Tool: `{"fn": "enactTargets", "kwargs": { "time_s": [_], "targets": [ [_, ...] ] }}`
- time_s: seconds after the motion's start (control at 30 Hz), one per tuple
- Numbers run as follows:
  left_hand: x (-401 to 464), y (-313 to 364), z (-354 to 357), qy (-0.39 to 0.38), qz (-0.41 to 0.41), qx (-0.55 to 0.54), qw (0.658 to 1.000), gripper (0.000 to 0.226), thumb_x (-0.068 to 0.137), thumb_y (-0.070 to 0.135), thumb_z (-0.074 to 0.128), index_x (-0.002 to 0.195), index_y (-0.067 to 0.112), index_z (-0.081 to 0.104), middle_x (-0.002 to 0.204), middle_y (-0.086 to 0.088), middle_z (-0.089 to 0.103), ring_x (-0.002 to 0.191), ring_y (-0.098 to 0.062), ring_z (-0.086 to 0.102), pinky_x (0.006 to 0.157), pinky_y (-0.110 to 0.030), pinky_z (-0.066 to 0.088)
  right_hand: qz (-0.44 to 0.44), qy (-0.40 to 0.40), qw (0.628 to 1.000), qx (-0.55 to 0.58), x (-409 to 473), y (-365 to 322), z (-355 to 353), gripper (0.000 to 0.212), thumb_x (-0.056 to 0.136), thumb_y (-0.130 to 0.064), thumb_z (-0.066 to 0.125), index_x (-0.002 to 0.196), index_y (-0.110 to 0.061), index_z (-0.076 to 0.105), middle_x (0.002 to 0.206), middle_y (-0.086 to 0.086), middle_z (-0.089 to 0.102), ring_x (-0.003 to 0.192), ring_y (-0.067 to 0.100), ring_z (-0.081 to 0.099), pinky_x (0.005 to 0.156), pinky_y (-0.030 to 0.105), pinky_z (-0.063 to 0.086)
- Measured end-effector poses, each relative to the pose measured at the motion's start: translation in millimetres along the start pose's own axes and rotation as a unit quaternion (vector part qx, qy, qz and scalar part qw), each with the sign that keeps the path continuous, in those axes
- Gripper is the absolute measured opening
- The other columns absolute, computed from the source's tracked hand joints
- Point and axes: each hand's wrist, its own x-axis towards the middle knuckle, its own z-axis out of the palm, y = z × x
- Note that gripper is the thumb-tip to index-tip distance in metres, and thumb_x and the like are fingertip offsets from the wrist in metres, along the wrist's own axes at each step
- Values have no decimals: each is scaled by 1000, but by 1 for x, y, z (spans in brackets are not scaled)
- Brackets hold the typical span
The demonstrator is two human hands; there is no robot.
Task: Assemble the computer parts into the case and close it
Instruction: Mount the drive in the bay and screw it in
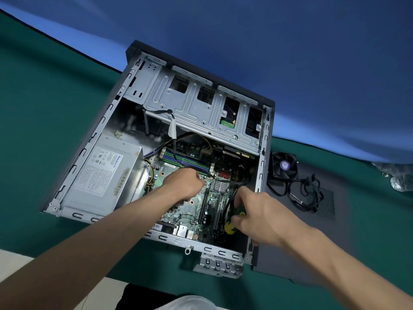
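The open computer case [89, 139] lies on its side on a green table. Inside it are a green motherboard [196, 206], a grey power supply [105, 173] at the left and a metal drive cage [196, 108] at the far end. My left hand [182, 184] is over the middle of the motherboard with its fingers curled and pinched together near the RAM slots; what they pinch is hidden. My right hand [257, 213] grips a screwdriver with a yellow and green handle [230, 227] above the expansion slots at the case's right side.
A black case fan [283, 165] with a tangled black cable [306, 193] lies on the dark side panel [297, 253] to the right of the case. A crumpled clear plastic bag [397, 177] sits at the far right. A blue backdrop rises behind the table.
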Motion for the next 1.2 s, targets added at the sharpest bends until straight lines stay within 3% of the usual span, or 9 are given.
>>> {"fn": "enactTargets", "kwargs": {
  "time_s": [0.17, 0.33, 0.47, 0.6, 0.73, 0.87, 0.97, 1.1, 1.2],
  "targets": [
    [0, 0, 1, 4, 4, 23, 1000, 33, 94, 31, 43, 78, 9, 63, 67, -6, 64, 52, -21, 55, 60, -25, 47, -13, 71, 986, -153, -5, -13, 7, 38, 100, -46, 37, 82, -13, 43, 96, 10, 64, 73, 28, 51, 61, 30, 40],
    [1, 1, 0, 6, 6, 32, 999, 32, 93, 31, 44, 77, 10, 63, 66, -5, 64, 52, -21, 56, 56, -24, 44, -21, -65, 995, -74, -2, -23, 1, 39, 95, -33, 50, 126, -17, 33, 121, 7, 43, 103, 31, 54, 80, 37, 44],
    [1, 0, 0, 5, 8, 21, 1000, 33, 93, 31, 44, 78, 9, 63, 66, -6, 64, 55, -21, 57, 63, -26, 47, -13, 30, 984, -176, 1, -21, 10, 26, 100, -22, 42, 121, -6, 46, 111, 14, 61, 97, 34, 61, 67, 34, 44],
    [0, 0, 0, 1, 8, 19, 1000, 35, 94, 31, 43, 81, 7, 66, 66, -6, 65, 53, -21, 56, 62, -26, 48, 13, -40, 995, -95, -2, -14, 0, 38, 95, -28, 52, 126, -16, 32, 120, 10, 45, 99, 30, 55, 77, 35, 46],
    [-2, 1, -1, -5, 11, 10, 1000, 32, 93, 29, 44, 75, 10, 62, 63, -5, 61, 49, -20, 52, 54, -23, 43, 10, 32, 992, -123, -3, -10, 7, 31, 100, -37, 40, 117, -12, 31, 97, 9, 56, 76, 26, 49, 63, 33, 40],
    [-5, 2, -1, -13, 12, -10, 1000, 30, 94, 26, 43, 74, 9, 59, 66, -8, 60, 54, -22, 52, 58, -25, 42, 16, -23, 999, -18, -6, -10, 3, 51, 93, -31, 55, 129, -24, 19, 107, 3, 49, 85, 21, 56, 68, 31, 45],
    [-5, 3, -1, -13, 12, -30, 999, 31, 94, 24, 43, 73, 9, 59, 66, -8, 59, 57, -23, 53, 61, -25, 42, 15, 75, 995, -71, -6, -8, 12, 29, 99, -37, 43, 114, -16, 28, 80, 1, 52, 68, 24, 51, 55, 33, 39],
    [-6, 3, -1, -18, 12, -28, 999, 31, 95, 24, 44, 77, 7, 61, 70, -9, 61, 59, -23, 54, 62, -28, 45, -7, 27, 999, -42, -10, -7, 12, 40, 94, -30, 52, 122, -21, 25, 115, 8, 45, 85, 27, 52, 71, 35, 42],
    [-4, 2, 0, -22, 9, -38, 999, 30, 94, 24, 44, 76, 6, 60, 70, -11, 62, 56, -25, 56, 56, -29, 46, -14, 46, 996, -76, -9, -6, 14, 28, 98, -37, 46, 110, -17, 30, 111, 9, 55, 81, 28, 50, 67, 34, 40]
  ]
}}
